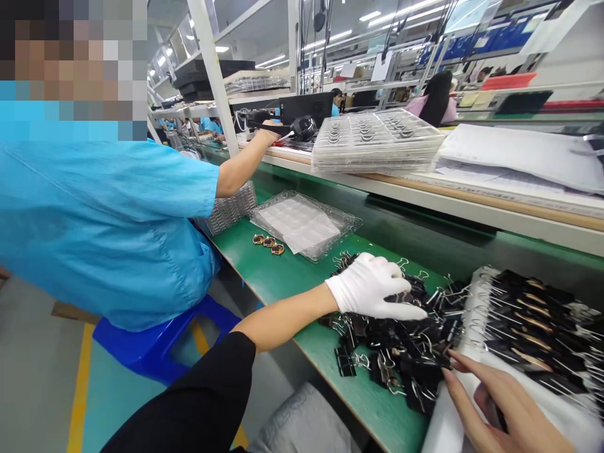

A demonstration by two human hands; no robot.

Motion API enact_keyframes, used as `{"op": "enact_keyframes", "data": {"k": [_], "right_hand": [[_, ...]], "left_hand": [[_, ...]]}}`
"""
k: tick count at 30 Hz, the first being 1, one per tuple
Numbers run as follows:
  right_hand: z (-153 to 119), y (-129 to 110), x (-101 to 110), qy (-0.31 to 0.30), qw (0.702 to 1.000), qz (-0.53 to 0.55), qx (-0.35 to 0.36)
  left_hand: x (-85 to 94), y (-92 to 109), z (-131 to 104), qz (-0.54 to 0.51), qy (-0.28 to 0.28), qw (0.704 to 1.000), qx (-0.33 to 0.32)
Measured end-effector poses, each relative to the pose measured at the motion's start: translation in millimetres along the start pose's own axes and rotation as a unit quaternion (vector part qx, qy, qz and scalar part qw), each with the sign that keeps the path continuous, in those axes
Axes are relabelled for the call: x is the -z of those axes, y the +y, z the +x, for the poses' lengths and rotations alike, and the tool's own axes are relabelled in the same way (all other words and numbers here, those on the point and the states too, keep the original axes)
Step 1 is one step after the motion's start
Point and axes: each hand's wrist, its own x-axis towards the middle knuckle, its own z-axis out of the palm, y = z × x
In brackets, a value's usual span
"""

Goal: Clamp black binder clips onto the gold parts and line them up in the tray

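Left hand (370, 288), gloved, spreads loosely over black clips (406, 343); right hand (500, 399), bare, has fingertips at the pile's edge, grip unclear. Grey floor (35, 358) lies far left of both. Beneath runs the green bench (274, 272), beyond them a shelf (472, 209); past the left hand, a clear tray (340, 221) and three gold pieces (269, 242).
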Motion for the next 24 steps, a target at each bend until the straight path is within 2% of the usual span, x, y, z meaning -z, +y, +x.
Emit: {"op": "enact_keyframes", "data": {"k": [4, 8, 10, 14, 16, 20, 24], "right_hand": [[2, -1, 5, -0.012, 0.997, -0.018, 0.069], [3, -1, 9, -0.028, 0.996, -0.018, 0.080], [3, -2, 8, -0.043, 0.997, -0.009, 0.068], [3, -3, 5, -0.056, 0.997, 0.018, 0.043], [3, -3, 4, -0.066, 0.997, 0.024, 0.037], [2, 0, 3, -0.058, 0.997, 0.025, 0.034], [0, 1, 3, -0.063, 0.997, 0.027, 0.030]], "left_hand": [[9.0, -21, -8, 0.014, 0.055, 0.997, 0.053], [23.0, -48, -43, 0.027, 0.133, 0.975, 0.176], [27.3, -61, -71, 0.061, 0.112, 0.966, 0.224], [31.2, -78, -123, 0.126, -0.030, 0.953, 0.273], [31.5, -81, -137, 0.131, -0.070, 0.947, 0.285], [28.9, -82, -140, 0.130, -0.074, 0.944, 0.293], [28.5, -81, -142, 0.154, -0.036, 0.932, 0.326]]}}
